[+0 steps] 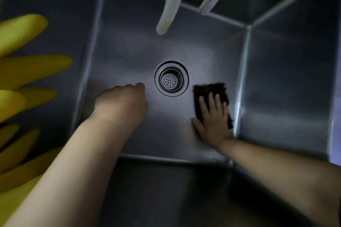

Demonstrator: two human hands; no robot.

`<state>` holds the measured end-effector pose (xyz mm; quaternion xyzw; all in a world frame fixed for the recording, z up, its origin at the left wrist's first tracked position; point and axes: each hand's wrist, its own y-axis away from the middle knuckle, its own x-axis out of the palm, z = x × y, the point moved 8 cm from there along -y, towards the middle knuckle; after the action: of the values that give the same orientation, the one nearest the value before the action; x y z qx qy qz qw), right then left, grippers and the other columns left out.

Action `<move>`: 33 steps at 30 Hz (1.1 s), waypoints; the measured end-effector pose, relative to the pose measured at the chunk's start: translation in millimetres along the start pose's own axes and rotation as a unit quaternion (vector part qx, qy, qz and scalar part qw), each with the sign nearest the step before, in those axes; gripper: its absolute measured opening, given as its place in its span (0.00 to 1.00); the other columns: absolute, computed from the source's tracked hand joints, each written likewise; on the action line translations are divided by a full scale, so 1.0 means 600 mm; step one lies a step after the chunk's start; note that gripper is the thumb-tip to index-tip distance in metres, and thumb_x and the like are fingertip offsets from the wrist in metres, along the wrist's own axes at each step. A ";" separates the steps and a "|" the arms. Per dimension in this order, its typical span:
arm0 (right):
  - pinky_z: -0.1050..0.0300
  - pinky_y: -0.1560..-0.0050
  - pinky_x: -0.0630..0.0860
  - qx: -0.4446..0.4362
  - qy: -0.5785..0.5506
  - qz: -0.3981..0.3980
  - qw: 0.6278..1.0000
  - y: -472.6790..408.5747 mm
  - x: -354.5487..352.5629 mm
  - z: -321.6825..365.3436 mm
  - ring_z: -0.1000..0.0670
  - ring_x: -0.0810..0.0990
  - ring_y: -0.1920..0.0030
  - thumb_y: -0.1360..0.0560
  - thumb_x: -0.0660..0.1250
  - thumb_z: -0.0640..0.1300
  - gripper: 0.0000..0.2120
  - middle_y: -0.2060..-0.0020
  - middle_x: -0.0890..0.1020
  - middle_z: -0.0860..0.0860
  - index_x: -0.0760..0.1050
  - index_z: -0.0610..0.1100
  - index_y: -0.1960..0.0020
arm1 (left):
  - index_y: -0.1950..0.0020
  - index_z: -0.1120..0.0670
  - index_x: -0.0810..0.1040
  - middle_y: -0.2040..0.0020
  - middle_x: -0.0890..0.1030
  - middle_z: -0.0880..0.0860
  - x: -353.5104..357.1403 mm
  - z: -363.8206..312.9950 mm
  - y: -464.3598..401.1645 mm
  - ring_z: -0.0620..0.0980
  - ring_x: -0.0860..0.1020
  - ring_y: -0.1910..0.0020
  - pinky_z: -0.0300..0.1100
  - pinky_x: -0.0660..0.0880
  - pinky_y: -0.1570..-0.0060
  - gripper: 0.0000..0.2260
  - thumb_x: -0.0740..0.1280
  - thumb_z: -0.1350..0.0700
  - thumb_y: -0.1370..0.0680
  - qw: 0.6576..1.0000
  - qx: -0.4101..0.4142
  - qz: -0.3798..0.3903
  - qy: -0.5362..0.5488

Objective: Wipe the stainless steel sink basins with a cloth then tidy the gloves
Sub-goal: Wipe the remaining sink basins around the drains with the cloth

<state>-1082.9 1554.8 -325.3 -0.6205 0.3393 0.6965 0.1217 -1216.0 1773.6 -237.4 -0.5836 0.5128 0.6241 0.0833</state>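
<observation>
Down on the floor of the stainless steel sink basin (pixel 129 51), your right hand (pixel 212 116) presses flat-fingered on the dark rectangular cloth (pixel 208 90) lying lengthwise right of the round perforated drain (pixel 171 78), while your left hand (pixel 123 101), curled and empty, rests opposite.

Dim, cool light pools on the sink (pixel 129 46) floor around the drain (pixel 171 78) while the near wall falls to black — wide-angle bending bows the walls, and the yellow gloves (pixel 27 68) at left blur, soft-edged.
</observation>
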 end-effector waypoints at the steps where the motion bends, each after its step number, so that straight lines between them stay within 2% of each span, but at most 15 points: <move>1: 0.31 0.32 0.58 -0.046 0.005 0.003 0.999 0.014 0.006 0.034 0.32 0.60 0.28 0.27 0.53 0.59 0.34 0.29 0.64 0.35 0.62 0.43 0.26 | 0.41 0.53 0.69 0.41 0.77 0.56 0.001 0.000 -0.002 0.59 0.76 0.43 0.45 0.68 0.55 0.12 0.59 0.50 0.21 1.000 0.000 0.001 0.000; 3: 0.29 0.33 0.60 -0.167 0.027 0.017 0.986 0.035 0.023 0.098 0.34 0.62 0.28 0.27 0.55 0.58 0.31 0.29 0.65 0.38 0.63 0.46 0.27 | 0.41 0.54 0.69 0.41 0.77 0.57 0.001 0.002 -0.004 0.59 0.76 0.43 0.44 0.66 0.56 0.11 0.59 0.50 0.21 1.000 0.000 -0.001 -0.006; 6: 0.35 0.29 0.52 -0.354 0.040 0.023 0.934 0.055 0.039 0.156 0.39 0.60 0.26 0.24 0.57 0.54 0.27 0.27 0.65 0.44 0.61 0.52 0.26 | 0.43 0.54 0.69 0.43 0.78 0.57 0.000 0.002 -0.001 0.60 0.76 0.44 0.44 0.68 0.56 0.11 0.59 0.51 0.21 1.000 -0.001 -0.005 -0.006; 8: 0.38 0.28 0.51 -0.428 0.042 0.034 0.902 0.052 0.039 0.159 0.41 0.60 0.26 0.23 0.60 0.51 0.26 0.27 0.65 0.45 0.61 0.53 0.26 | 0.42 0.55 0.69 0.42 0.77 0.58 0.001 0.002 -0.002 0.60 0.76 0.44 0.45 0.69 0.54 0.11 0.59 0.51 0.21 1.000 -0.001 -0.001 -0.001; 10: 0.38 0.30 0.56 -0.445 0.043 0.018 0.895 0.032 0.026 0.139 0.40 0.65 0.28 0.25 0.63 0.45 0.24 0.30 0.69 0.44 0.67 0.50 0.29 | 0.40 0.55 0.69 0.41 0.77 0.58 0.002 0.003 -0.004 0.60 0.76 0.43 0.45 0.70 0.53 0.12 0.59 0.51 0.21 1.000 -0.003 0.003 0.002; 12: 0.36 0.34 0.63 -0.369 0.007 -0.018 0.929 -0.004 -0.003 0.095 0.36 0.70 0.33 0.29 0.68 0.36 0.24 0.34 0.73 0.40 0.73 0.45 0.33 | 0.39 0.55 0.69 0.40 0.77 0.58 0.001 0.005 -0.004 0.60 0.75 0.43 0.46 0.70 0.52 0.13 0.59 0.51 0.21 1.000 -0.006 0.007 0.005; 15: 0.37 0.39 0.71 -0.168 -0.026 -0.056 0.984 -0.061 -0.053 -0.003 0.30 0.72 0.38 0.33 0.65 0.26 0.27 0.36 0.73 0.35 0.75 0.40 0.35 | 0.36 0.54 0.69 0.38 0.76 0.57 -0.001 0.007 -0.003 0.59 0.75 0.42 0.46 0.70 0.51 0.15 0.59 0.50 0.21 1.000 -0.014 0.003 0.006; 17: 0.39 0.35 0.68 -0.080 0.001 -0.050 0.996 -0.088 -0.076 -0.060 0.30 0.71 0.37 0.32 0.60 0.24 0.30 0.33 0.70 0.34 0.71 0.40 0.32 | 0.35 0.53 0.68 0.39 0.76 0.57 -0.002 0.006 -0.003 0.59 0.75 0.42 0.44 0.69 0.53 0.15 0.59 0.50 0.21 1.000 -0.012 -0.006 0.002; 21: 0.52 0.29 0.57 0.045 0.034 0.004 0.998 -0.090 -0.076 -0.118 0.35 0.63 0.32 0.29 0.56 0.27 0.33 0.27 0.60 0.37 0.58 0.42 0.25 | 0.37 0.53 0.69 0.41 0.77 0.57 -0.003 0.004 -0.002 0.59 0.76 0.44 0.42 0.66 0.57 0.14 0.59 0.51 0.21 1.000 -0.005 -0.013 -0.003; 25: 0.55 0.26 0.50 0.073 0.002 0.048 0.996 0.008 -0.042 -0.092 0.35 0.58 0.29 0.29 0.57 0.27 0.35 0.26 0.56 0.37 0.55 0.41 0.24 | 0.40 0.55 0.69 0.42 0.77 0.57 -0.003 0.002 -0.002 0.59 0.76 0.45 0.43 0.66 0.57 0.12 0.59 0.51 0.21 1.000 0.003 -0.005 0.008; 27: 0.56 0.26 0.51 0.080 -0.056 0.127 0.987 0.059 -0.023 -0.073 0.37 0.57 0.28 0.27 0.57 0.27 0.33 0.25 0.56 0.40 0.58 0.43 0.25 | 0.43 0.55 0.69 0.43 0.78 0.58 -0.005 -0.001 -0.002 0.59 0.76 0.46 0.42 0.65 0.58 0.11 0.59 0.51 0.21 1.000 0.008 -0.008 0.010; 28: 0.57 0.27 0.55 0.087 -0.101 0.170 0.977 0.079 -0.019 -0.060 0.40 0.60 0.29 0.26 0.58 0.28 0.29 0.26 0.59 0.41 0.62 0.42 0.26 | 0.43 0.55 0.69 0.43 0.78 0.58 -0.006 -0.003 -0.002 0.59 0.76 0.46 0.42 0.65 0.59 0.10 0.58 0.51 0.21 1.000 0.011 -0.009 0.013; 30: 0.71 0.36 0.63 0.091 -0.207 0.231 0.946 0.112 -0.025 -0.021 0.50 0.70 0.35 0.24 0.60 0.28 0.20 0.32 0.69 0.43 0.72 0.38 0.34 | 0.43 0.55 0.69 0.44 0.78 0.58 -0.007 -0.006 -0.001 0.59 0.76 0.46 0.42 0.65 0.59 0.10 0.58 0.52 0.21 1.000 0.015 -0.003 0.016; 31: 0.77 0.39 0.60 0.079 -0.232 0.247 0.938 0.125 -0.031 0.005 0.53 0.71 0.36 0.25 0.60 0.27 0.20 0.34 0.72 0.45 0.74 0.39 0.35 | 0.43 0.55 0.69 0.43 0.78 0.58 -0.006 -0.007 0.000 0.59 0.76 0.46 0.42 0.65 0.58 0.10 0.58 0.53 0.21 1.000 0.015 0.002 0.019; 33: 0.81 0.40 0.56 0.032 -0.279 0.292 0.914 0.146 -0.037 0.063 0.54 0.70 0.35 0.26 0.60 0.26 0.23 0.34 0.73 0.48 0.74 0.41 0.35 | 0.44 0.55 0.69 0.43 0.77 0.58 -0.007 -0.008 0.002 0.60 0.76 0.45 0.43 0.65 0.57 0.09 0.58 0.54 0.21 1.000 0.013 0.006 0.027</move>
<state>-1159.5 1519.2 -276.2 -0.2697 0.4800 0.8345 0.0222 -1212.3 1771.5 -232.6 -0.5964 0.5262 0.6017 0.0733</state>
